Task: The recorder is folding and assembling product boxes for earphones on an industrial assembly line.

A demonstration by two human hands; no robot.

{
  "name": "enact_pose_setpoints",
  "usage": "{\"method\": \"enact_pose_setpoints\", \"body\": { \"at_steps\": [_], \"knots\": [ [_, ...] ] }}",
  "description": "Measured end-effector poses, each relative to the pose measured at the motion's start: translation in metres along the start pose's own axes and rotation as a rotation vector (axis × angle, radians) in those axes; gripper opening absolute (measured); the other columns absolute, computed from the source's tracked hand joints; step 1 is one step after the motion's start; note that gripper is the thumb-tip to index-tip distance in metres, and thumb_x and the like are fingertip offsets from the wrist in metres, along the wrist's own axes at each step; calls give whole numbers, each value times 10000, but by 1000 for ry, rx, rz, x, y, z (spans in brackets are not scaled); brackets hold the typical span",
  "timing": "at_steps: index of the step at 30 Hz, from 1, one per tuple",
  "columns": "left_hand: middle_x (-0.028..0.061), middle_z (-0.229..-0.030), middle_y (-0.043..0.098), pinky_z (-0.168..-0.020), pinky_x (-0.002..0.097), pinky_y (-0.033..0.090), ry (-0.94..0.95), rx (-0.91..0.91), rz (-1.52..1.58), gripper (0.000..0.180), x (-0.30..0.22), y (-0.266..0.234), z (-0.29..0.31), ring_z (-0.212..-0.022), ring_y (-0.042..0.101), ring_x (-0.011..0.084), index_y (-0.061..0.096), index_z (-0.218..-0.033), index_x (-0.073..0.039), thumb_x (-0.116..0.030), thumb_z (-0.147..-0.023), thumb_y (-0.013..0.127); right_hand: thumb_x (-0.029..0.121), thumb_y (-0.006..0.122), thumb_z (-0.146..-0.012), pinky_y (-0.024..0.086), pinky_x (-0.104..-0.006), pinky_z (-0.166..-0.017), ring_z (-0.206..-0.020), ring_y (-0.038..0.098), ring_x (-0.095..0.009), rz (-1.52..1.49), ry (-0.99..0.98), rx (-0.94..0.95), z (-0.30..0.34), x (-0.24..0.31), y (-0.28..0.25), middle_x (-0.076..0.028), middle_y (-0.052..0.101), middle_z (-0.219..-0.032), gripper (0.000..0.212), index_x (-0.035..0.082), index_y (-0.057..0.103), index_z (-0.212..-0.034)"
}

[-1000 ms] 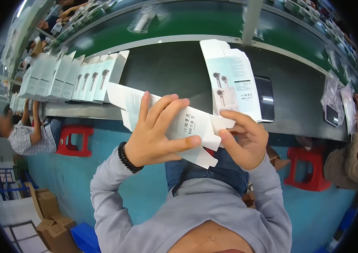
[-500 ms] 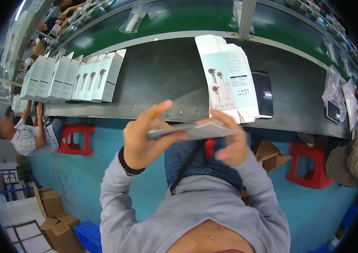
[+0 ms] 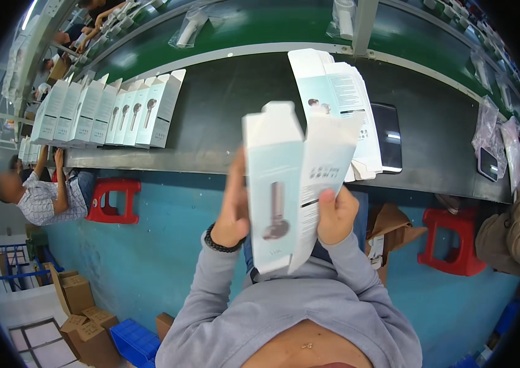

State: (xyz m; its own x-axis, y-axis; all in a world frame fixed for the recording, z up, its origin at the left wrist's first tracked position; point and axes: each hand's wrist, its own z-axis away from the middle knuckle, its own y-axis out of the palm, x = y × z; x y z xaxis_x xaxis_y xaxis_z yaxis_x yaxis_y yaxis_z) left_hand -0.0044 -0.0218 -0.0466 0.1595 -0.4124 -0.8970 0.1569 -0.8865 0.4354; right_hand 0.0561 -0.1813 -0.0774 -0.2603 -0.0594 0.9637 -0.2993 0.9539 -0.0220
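L hand [image 3: 232, 214], mid-frame just L of centre: fingers fairly straight & close together along L edge of the half-opened earphone carton [image 3: 275, 178], thumb apart from them near same edge; touching, but grip blurred, can't tell if clamped. Carton itself is centre frame, tall way up, tilted a bit. R hand [image 3: 338, 218], just R of centre: thumb pressed on the carton's fine-print panel, other fingers mostly hidden behind, so clamped on it.

Vs ½ s ago: carton was flat, almost edge-on betw. the hands; now swung up, pic panel + text panel both facing cam, top flaps sticking up. L hand has shifted R. Standing cartons [image 3: 110, 115] upper L look the same.

Materials, L to R: standing cartons = pale-teal/white card, boxy, flaps up, in a tight row on dark smooth worktop [image 3: 223, 110]. Black beaded bracelet [image 3: 223, 248] on L wrist, grey knit-look sleeves. Held carton: thin creased card, white flaps, earphone print. Flat carton stack [image 3: 349, 83] upper R of centre, partly behind held one; dark glossy slab [image 3: 389, 138] next to it. Far R, crinkly clear plastic bags [image 3: 485, 126] w/ smartphone [image 3: 487, 164] by them
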Motion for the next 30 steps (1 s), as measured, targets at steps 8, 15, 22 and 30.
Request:
{"method": "enact_pose_setpoints", "body": {
  "at_steps": [8,15,22,30],
  "knots": [
    [152,-1341,293,-970,375,309,6,258,-49,1145,38,-7,17,-1216,338,246,200,-1339,8,-421,-492,838,362,513,-871,457,-246,-586,-671,582,-156,-31,-80,195,-11,-8,6,-78,593,-784,485,-26,457,-1157],
    [247,-1397,54,-984,490,260,240,81,-823,1346,25,-1,19,-1260,222,387,-85,-1382,-119,-503,-467,824,538,651,-703,210,-374,-1028,-1267,278,-257,-580,31,273,0,2,5,-154,252,-1384,1047,27,44,-1385],
    [173,-1250,423,-961,652,15,721,325,-1156,1054,-12,9,10,-1288,67,491,-89,-1388,-196,-722,-670,476,438,717,-675,394,-351,-853,-1032,477,-259,-288,-216,274,7,-16,14,-173,438,-1176,869,15,315,-1319],
    [155,-1155,508,-963,640,98,320,299,-1137,671,-18,4,6,-1272,263,395,347,-1313,-62,-532,-842,429,347,711,-714,391,-350,-846,-1025,472,-294,-142,-290,363,1,-2,10,-192,446,-1142,715,-6,397,-1251]
  ]
}}
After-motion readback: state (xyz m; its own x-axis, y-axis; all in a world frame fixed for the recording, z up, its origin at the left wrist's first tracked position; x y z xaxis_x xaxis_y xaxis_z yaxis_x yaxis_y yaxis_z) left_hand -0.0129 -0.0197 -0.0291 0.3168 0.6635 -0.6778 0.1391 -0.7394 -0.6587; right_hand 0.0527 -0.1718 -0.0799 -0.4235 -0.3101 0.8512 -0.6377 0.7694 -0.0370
